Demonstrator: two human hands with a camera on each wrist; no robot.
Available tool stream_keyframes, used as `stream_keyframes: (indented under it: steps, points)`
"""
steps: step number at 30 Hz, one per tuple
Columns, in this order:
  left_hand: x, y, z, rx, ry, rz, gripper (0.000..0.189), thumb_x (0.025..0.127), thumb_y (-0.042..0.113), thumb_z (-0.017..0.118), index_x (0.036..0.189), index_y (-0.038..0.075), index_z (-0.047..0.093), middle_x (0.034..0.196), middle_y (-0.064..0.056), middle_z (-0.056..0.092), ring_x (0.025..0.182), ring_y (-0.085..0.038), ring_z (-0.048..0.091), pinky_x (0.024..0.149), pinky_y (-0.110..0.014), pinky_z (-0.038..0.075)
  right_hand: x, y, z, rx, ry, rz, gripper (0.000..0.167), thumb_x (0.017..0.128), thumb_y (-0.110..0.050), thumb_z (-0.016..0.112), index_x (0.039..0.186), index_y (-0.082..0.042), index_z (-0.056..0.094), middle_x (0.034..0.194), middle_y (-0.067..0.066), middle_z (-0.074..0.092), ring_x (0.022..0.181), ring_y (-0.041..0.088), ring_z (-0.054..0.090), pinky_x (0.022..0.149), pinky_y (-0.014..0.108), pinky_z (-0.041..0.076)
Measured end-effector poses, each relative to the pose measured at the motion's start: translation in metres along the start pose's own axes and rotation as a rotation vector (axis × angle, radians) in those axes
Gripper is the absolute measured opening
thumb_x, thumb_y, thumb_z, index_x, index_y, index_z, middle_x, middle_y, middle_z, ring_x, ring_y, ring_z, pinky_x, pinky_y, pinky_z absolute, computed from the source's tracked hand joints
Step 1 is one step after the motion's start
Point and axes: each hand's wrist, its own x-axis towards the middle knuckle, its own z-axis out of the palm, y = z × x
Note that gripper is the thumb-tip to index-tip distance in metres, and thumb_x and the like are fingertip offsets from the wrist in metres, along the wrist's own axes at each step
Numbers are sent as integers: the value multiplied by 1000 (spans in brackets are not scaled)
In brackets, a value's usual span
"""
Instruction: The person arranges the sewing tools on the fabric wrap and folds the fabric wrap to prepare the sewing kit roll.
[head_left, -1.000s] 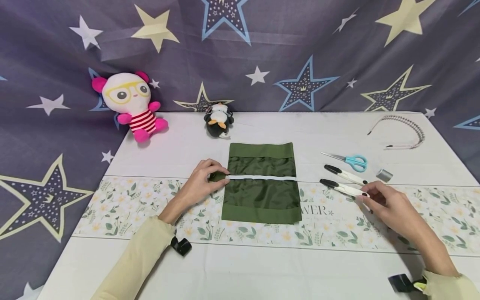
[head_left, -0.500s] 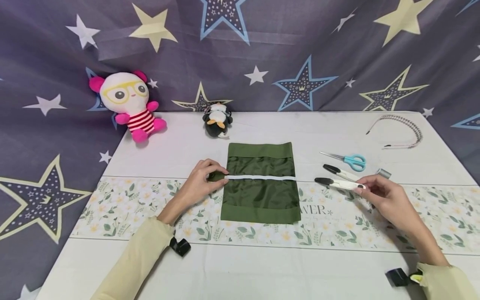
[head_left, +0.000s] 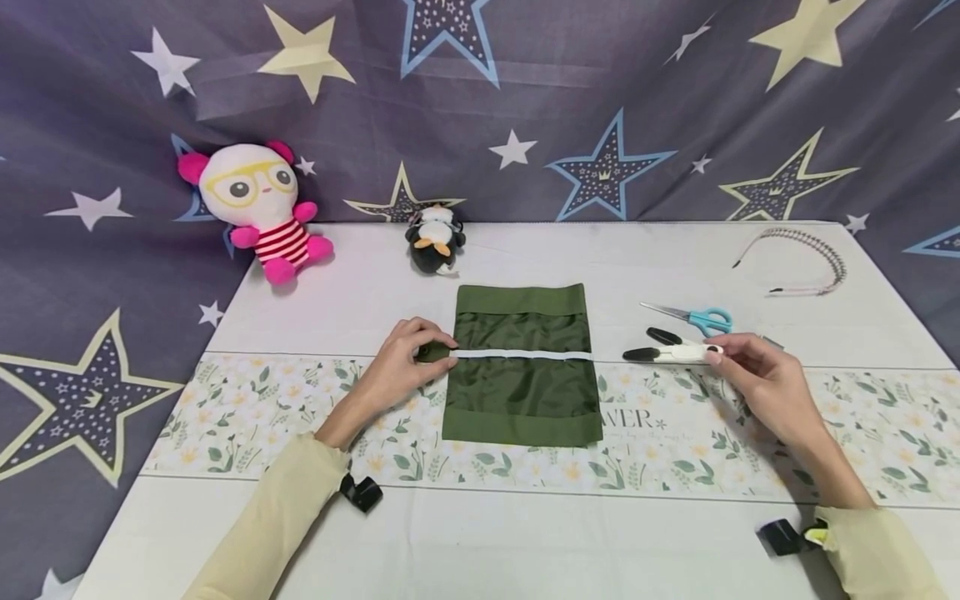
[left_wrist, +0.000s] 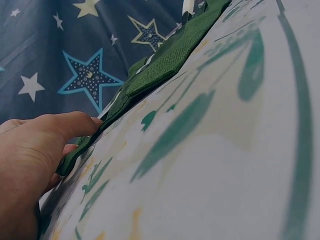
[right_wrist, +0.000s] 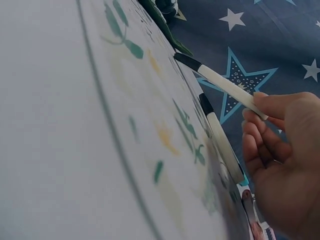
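Note:
A green fabric piece (head_left: 522, 392) lies flat on the table, with a narrow white strip (head_left: 517, 355) across its middle. My left hand (head_left: 411, 354) pinches its left side, where a small flap sticks out; the left wrist view shows the thumb and fingers on that green edge (left_wrist: 155, 75). Between thumb and fingertips, my right hand (head_left: 761, 375) holds a slim white tool with a black tip (head_left: 667, 355) by its white end, the tip pointing left toward the fabric. Its exact kind is unclear. A second such tool (right_wrist: 220, 140) lies behind it, partly covered in the head view.
Scissors with blue handles (head_left: 708, 321) lie beyond the right hand, and a grey spool (head_left: 771, 342) is mostly hidden behind it. A headband (head_left: 825, 258) rests at the back right. A pink-and-white plush toy (head_left: 270, 212) and a penguin plush (head_left: 435, 242) sit at the back.
My right hand has lifted one white tool with a black tip off the table and moved it slightly back and left. The left hand stays on the fabric.

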Motion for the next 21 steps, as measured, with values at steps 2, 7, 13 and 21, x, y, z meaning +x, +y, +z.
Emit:
stream_keyframes:
  steps: [2, 7, 13, 21]
  points:
    - [0, 0, 0, 1, -3, -2, 18, 96, 23, 78, 113, 16, 78, 119, -2, 60, 110, -24, 49, 84, -45, 42, 2, 0, 1, 15, 6, -5, 21, 102, -7, 67, 120, 4, 69, 95, 0, 62, 70, 11, 51, 59, 21, 41]
    - [0, 0, 0, 3, -7, -9, 18, 97, 24, 78, 114, 17, 77, 120, -2, 60, 110, -23, 48, 81, -44, 42, 9, -3, 5, 66, 8, -14, 22, 102, -5, 66, 121, 6, 67, 94, 1, 62, 68, 14, 46, 57, 24, 38]
    - [0, -1, -1, 6, -2, -2, 18, 97, 24, 78, 113, 17, 77, 119, -2, 60, 108, -23, 48, 83, -45, 42, 17, -3, 10, 84, 25, -32, 23, 101, -2, 66, 122, 8, 67, 94, 0, 62, 71, 12, 49, 59, 20, 39]
    - [0, -1, 0, 7, -4, -2, 18, 97, 24, 78, 114, 18, 77, 119, -1, 60, 108, -23, 48, 80, -44, 42, 25, -4, 15, 94, 24, -6, 29, 103, -8, 66, 129, 5, 66, 100, 4, 66, 80, 16, 57, 65, 18, 44]
